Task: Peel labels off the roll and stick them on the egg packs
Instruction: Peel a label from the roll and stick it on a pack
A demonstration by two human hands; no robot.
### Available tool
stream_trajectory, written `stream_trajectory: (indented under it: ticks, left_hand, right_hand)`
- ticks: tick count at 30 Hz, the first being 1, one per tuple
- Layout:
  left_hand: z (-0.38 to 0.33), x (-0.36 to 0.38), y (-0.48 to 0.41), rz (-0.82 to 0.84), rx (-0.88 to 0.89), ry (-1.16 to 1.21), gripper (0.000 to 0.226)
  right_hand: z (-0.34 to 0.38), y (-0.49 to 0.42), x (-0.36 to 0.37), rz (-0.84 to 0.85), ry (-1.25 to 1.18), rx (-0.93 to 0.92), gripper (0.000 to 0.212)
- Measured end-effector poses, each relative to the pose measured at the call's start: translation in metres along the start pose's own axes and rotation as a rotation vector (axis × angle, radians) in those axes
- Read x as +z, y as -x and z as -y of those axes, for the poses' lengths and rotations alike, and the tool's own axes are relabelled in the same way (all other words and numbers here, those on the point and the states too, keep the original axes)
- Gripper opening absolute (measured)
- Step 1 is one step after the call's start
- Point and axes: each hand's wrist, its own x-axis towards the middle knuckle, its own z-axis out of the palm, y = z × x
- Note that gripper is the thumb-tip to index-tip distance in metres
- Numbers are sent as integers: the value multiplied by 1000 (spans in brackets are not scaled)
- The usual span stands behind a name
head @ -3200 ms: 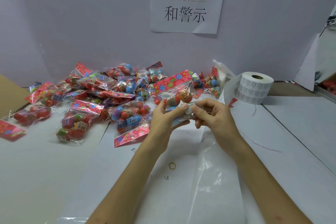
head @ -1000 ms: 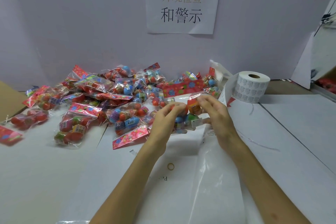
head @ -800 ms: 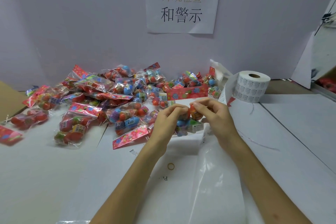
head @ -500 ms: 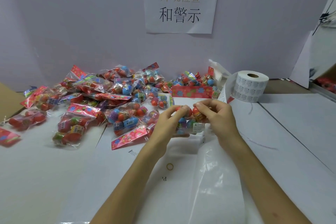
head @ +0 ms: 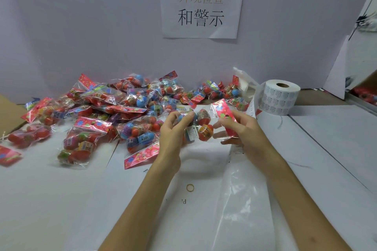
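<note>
Above the middle of the white table (head: 61, 199), we see one egg pack (head: 204, 126) held in the air between two hands. The left hand (head: 173, 131) curls its fingers round the pack's left end, over a blue egg. The right hand (head: 242, 131) pinches the red flowered header card (head: 222, 112) at the pack's right end. We count three eggs plainly in this pack, one blue and two orange-red, and one white label (head: 191, 133) stuck on it just beside the left hand. Behind the hands, near the wall, lies a heap of egg packs (head: 122, 106); they overlap too much for us to count. One label roll (head: 282, 98) stands on its end to the right of the heap, its loose strip (head: 253, 104) hanging down its left side, just behind the right hand. We count one rubber band (head: 190, 187) on the table between the forearms, one clear plastic bag (head: 240, 199) under the right forearm, and one paper sign (head: 201, 4) on the wall.
</note>
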Motion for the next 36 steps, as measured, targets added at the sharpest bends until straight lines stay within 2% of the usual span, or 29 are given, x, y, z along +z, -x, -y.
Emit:
stream_trajectory:
  ticks: [4, 9, 12, 15, 18, 20, 22, 24, 26, 28, 30, 32, 36]
  left_hand:
    - [2, 1, 0, 59, 17, -56, 16]
    - [5, 3, 1, 37, 49, -131, 25]
    - [7, 4, -1, -2, 59, -128, 25]
    - [9, 0, -4, -53, 79, -92, 9]
    - [13, -4, -8, -64, 97, -65, 8]
    - [16, -6, -11, -53, 98, -50, 8]
    - [18, -7, -14, -36, 97, -54, 7]
    - [21, -7, -17, -19, 105, -72, 9]
    - [23, -8, -18, -13, 108, -87, 9]
    - [22, -7, -18, -8, 98, -84, 9]
    - [22, -7, -18, -5, 86, -86, 8]
    - [22, -6, -16, -5, 80, -96, 9]
    - [19, -1, -10, -5, 79, -138, 25]
  right_hand:
    - [1, -2, -3, -73, -43, 15, 12]
    - [1, -2, -4, -107, 91, -36, 11]
    - [6, -3, -9, -52, 113, -36, 12]
    - [20, -12, -24, -9, 111, -11, 17]
    - [33, -27, -57, 12, 77, 51, 10]
    - [42, -40, -90, -95, 13, 76, 10]
    - [52, -51, -135, -403, -190, 0, 11]
    - [62, -52, -186, -690, -568, -130, 10]
    - [60, -47, -231, -740, -749, -158, 28]
    - [50, -38, -257, -706, -650, -36, 42]
    - [37, -31, -261, -671, -487, 39, 44]
    - [31, -27, -253, -662, -422, 25, 42]
    - [38, -26, -212, -607, -360, 0, 31]
